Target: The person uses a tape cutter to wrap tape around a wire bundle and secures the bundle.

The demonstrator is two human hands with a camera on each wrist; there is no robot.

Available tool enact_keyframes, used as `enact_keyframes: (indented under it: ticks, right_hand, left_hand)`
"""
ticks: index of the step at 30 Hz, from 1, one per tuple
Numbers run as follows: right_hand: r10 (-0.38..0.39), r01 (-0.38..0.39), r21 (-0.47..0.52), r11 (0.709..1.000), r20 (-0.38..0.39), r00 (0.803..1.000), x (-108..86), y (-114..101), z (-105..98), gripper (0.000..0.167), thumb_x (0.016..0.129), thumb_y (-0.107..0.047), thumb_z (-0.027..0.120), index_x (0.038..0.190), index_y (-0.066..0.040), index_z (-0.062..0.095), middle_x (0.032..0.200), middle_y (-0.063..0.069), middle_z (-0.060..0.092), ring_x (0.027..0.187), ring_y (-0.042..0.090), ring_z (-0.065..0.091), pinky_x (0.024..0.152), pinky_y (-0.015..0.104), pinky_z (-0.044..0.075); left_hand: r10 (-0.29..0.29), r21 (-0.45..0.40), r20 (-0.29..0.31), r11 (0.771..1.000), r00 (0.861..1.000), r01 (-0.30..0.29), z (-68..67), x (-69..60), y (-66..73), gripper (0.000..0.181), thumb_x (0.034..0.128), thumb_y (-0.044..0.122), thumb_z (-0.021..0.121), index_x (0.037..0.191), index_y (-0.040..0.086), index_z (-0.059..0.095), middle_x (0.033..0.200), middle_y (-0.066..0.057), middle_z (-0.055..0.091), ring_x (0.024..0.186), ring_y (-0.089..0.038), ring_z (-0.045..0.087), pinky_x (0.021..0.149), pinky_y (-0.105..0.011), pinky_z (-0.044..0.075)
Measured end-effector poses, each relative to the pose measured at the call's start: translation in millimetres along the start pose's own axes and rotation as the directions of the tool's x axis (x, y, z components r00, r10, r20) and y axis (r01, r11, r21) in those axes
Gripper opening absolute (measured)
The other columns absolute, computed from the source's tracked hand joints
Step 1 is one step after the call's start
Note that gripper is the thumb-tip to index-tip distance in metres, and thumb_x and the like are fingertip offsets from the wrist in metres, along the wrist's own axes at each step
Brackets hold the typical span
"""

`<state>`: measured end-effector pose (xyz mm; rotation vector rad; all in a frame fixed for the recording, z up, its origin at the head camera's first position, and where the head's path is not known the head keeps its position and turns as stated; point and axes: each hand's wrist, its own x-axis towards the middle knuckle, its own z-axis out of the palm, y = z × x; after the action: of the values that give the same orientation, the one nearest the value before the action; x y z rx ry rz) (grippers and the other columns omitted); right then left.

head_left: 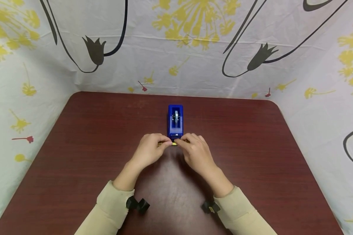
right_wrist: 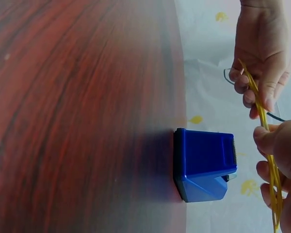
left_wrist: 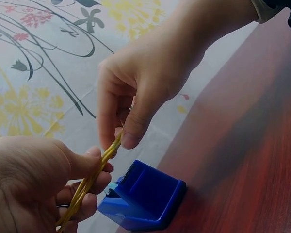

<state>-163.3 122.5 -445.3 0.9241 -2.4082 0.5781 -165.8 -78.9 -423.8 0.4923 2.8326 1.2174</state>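
Observation:
A bundle of thin yellow strands [left_wrist: 85, 187] stretches between both hands, just in front of a blue tape dispenser [head_left: 175, 131]. My left hand [head_left: 150, 148] pinches one side of it between thumb and fingers. From the other side, my right hand [head_left: 197, 153] pinches the same bundle, close to the left fingertips. In the right wrist view the strands [right_wrist: 276, 194] run on past the right fingers and form a loop at the end. The dispenser's toothed cutting edge [right_wrist: 234, 149] faces the hands. Whether tape lies on the strands is too unclear to tell.
Both hands work above a dark red-brown wooden table [head_left: 106, 130]. White cloth with flower prints [head_left: 176, 65] hangs behind the table and along its sides. Small black devices [head_left: 138, 205] sit at the sleeve cuffs.

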Motion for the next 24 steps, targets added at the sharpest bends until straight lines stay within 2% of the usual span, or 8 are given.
enact_keyframes:
  ticks: [9, 17, 24]
  right_hand:
    - [0.022, -0.022, -0.003, 1.0, 0.065, 0.998, 0.7, -0.8, 0.6, 0.018, 0.087, 0.0, 0.075, 0.101, -0.011, 0.079, 0.092, 0.003, 0.068, 0.081, 0.021, 0.062, 0.066, 0.034, 0.043]
    - [0.049, -0.048, -0.006, 0.999, 0.131, 0.99, -0.7, 1.3, 3.5, 0.009, 0.092, -0.008, 0.074, 0.098, -0.012, 0.078, 0.091, 0.001, 0.065, 0.081, 0.019, 0.061, 0.067, 0.033, 0.042]
    - [0.088, -0.101, 0.059, 0.993, 0.191, 0.978, -2.2, 6.2, 3.9, 0.015, 0.087, -0.004, 0.078, 0.102, -0.007, 0.077, 0.094, 0.004, 0.067, 0.084, 0.02, 0.066, 0.074, 0.041, 0.052]
  left_hand:
    - [-0.014, -0.002, 0.009, 1.0, 1.0, 0.014, 2.3, -0.8, -3.2, 0.015, 0.0976, 0.02, 0.069, 0.101, 0.009, 0.08, 0.099, -0.002, 0.076, 0.094, -0.021, 0.07, 0.083, -0.041, 0.054]
    - [-0.023, 0.002, 0.018, 1.0, 1.0, 0.023, 6.3, -1.0, -6.3, 0.014, 0.0969, 0.02, 0.07, 0.1, 0.01, 0.08, 0.098, -0.001, 0.076, 0.092, -0.019, 0.069, 0.082, -0.041, 0.052]
    - [-0.063, 0.01, 0.035, 0.998, 0.997, 0.063, 9.2, -1.0, -16.8, 0.015, 0.0975, 0.021, 0.07, 0.1, 0.011, 0.08, 0.098, -0.001, 0.076, 0.095, -0.021, 0.069, 0.086, -0.042, 0.052]
